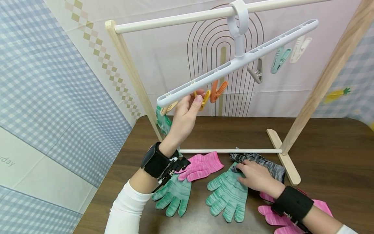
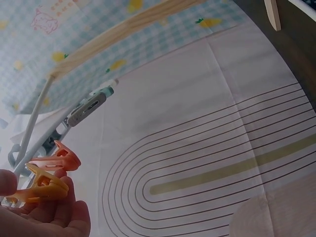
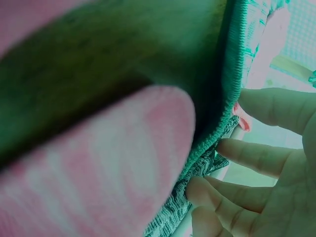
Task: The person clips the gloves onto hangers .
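My left hand [image 1: 185, 112] is raised to the lower end of a pale hanger bar [image 1: 233, 65] and pinches a yellow clothespin [image 1: 205, 100] hanging from it. Close by hang an orange clothespin [image 1: 217, 91] and a beige clothespin [image 1: 168, 108]. Behind the left wrist, a green glove [image 1: 163, 121] hangs partly hidden. Down on the table, my right hand [image 1: 257, 175] touches the cuff of a green knit glove [image 1: 228, 195], its fingers loosely bent. A grey-black knit glove [image 1: 271, 167] lies under and behind that hand.
A wooden rack with a white top rod [image 1: 175, 20] carries the hanger. Grey [image 1: 257, 71], teal [image 1: 280, 60] and white [image 1: 300, 48] clips hang farther right. On the brown table [image 1: 330, 156] lie another green glove [image 1: 173, 195] and pink gloves [image 1: 203, 165], one partly under the right wrist.
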{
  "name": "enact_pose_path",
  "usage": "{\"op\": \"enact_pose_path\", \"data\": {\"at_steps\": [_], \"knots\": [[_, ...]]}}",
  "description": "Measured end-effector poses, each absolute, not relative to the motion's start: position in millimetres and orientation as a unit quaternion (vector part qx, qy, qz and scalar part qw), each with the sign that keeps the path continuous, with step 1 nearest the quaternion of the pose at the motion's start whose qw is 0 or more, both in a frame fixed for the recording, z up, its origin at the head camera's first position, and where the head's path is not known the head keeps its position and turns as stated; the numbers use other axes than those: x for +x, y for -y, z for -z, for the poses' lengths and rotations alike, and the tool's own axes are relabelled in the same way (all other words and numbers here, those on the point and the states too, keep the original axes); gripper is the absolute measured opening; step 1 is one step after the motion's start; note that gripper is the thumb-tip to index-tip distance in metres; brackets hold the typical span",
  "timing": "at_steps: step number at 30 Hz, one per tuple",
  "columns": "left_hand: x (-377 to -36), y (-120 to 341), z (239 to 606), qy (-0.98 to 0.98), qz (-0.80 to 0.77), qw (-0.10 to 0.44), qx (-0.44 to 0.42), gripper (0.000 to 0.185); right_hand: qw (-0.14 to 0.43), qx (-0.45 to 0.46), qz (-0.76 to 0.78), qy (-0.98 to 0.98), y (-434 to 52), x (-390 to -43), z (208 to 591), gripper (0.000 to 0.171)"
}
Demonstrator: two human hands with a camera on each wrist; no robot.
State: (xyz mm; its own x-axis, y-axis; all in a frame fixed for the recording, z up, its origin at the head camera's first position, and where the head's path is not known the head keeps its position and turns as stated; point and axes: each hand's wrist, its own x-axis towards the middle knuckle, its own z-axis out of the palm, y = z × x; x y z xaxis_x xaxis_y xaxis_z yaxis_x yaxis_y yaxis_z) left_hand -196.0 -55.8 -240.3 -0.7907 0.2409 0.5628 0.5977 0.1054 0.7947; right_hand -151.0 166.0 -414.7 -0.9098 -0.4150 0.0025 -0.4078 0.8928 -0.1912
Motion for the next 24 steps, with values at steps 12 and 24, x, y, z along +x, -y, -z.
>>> {"op": "enact_pose_path", "data": {"at_steps": [12,24], "knots": [[-196.6,56.9,240.7,0.723,0.615,0.138,-0.285,0.031,0.018,-0.211,0.092,-0.973,-164.3,-150.5,413.3,0.034],[-196.3,57.9,240.9,0.724,0.614,0.137,-0.282,0.031,-0.001,-0.230,0.089,-0.969,-162.7,-144.4,411.7,0.033]]}}
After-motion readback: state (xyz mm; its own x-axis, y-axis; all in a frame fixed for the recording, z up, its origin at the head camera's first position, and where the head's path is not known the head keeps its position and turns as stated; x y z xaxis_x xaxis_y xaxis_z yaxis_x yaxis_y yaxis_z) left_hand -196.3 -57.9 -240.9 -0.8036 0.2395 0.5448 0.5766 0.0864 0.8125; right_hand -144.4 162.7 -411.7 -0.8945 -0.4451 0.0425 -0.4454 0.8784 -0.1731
